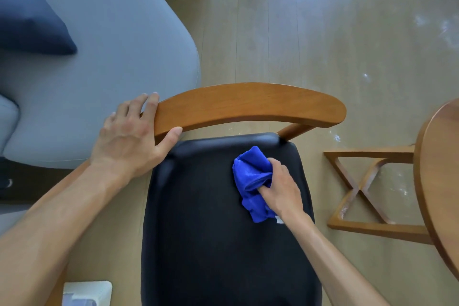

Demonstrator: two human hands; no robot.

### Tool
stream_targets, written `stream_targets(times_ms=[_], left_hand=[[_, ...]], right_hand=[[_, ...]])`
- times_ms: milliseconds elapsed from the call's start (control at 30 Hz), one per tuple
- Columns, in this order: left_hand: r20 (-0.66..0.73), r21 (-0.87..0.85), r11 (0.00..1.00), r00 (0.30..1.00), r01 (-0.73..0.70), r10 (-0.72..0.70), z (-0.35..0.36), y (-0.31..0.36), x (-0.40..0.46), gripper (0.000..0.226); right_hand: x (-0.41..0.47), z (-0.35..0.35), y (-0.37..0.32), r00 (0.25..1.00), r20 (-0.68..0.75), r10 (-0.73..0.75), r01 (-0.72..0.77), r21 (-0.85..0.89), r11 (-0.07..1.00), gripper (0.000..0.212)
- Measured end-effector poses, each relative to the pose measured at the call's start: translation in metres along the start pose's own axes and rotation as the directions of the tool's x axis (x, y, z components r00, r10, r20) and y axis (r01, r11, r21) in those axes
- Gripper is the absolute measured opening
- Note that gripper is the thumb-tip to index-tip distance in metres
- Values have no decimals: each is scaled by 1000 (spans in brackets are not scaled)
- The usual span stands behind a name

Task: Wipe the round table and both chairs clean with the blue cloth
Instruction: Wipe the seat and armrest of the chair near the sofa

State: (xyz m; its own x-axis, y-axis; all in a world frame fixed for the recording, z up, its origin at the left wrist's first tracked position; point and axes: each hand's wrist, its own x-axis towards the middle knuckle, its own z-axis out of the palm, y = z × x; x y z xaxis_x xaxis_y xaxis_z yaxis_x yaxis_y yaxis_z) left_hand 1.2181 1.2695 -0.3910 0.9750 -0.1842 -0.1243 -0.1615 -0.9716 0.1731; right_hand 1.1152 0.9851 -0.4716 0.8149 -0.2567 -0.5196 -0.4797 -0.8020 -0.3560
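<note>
Fingers (278,166) of the right hand (283,189) were curled tight around a bunched bright blue microfibre cloth (250,181), pressing it onto the black padded seat (211,231) of a wooden chair. Left-hand fingers (149,104) wrapped the near end of its curved brown backrest rail (248,107), left hand (129,136) gripping firmly. Right of the cloth-holding fingers stood the round wooden table (439,181).

Left hand (129,136) grips left end of curved wooden backrest (248,104). Right hand (283,189) presses bunched blue cloth (250,176) onto black chair seat (211,231), toward back right. Round table (439,181) edge at right, crossed wooden base (357,191) on floor. Grey sofa (111,57) upper left, dark blue cushion (27,20) on it.
</note>
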Motion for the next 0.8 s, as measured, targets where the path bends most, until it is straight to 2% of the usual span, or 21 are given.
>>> stream_targets(times_ms=[33,100,200,367,433,500,567,600,667,733,800], left_hand=[[-2,-2,1000,1000,2,-2,0,0,-1,85],[-4,1,1000,1000,6,-6,0,-2,-1,86],[-5,5,1000,1000,13,-13,-2,-2,-2,87],[7,41,999,1000,26,-26,-8,1,-6,86],[-42,61,998,999,20,-17,-19,13,-12,78],[-107,19,998,993,-52,53,-33,37,-25,67],[-97,-161,979,989,-124,109,-50,71,-43,48],[-24,-323,941,995,-101,98,-61,88,-53,38],[171,-597,802,979,11,114,-84,117,-71,22],[222,-743,667,963,64,154,-111,137,-83,16],[203,-783,620,964,55,171,-143,150,-91,19]], right_hand=[[2,-6,-1,1000,6,-26,26,40,999,38],[3,-16,-2,995,44,-87,81,113,990,29],[-9,-33,-5,979,95,-181,161,182,970,34],[-45,-64,-11,953,35,-300,273,326,905,39],[-61,-81,-12,934,21,-356,326,356,876,39],[-77,-99,-15,919,2,-395,362,391,846,38],[-93,-117,-21,903,-14,-430,397,408,822,38],[-101,-126,-24,896,-23,-443,412,411,813,38],[-118,-146,-31,883,-43,-467,439,429,790,38],[-134,-169,-38,870,-64,-489,462,451,763,36],[-153,-193,-44,863,-71,-500,472,466,748,34]])
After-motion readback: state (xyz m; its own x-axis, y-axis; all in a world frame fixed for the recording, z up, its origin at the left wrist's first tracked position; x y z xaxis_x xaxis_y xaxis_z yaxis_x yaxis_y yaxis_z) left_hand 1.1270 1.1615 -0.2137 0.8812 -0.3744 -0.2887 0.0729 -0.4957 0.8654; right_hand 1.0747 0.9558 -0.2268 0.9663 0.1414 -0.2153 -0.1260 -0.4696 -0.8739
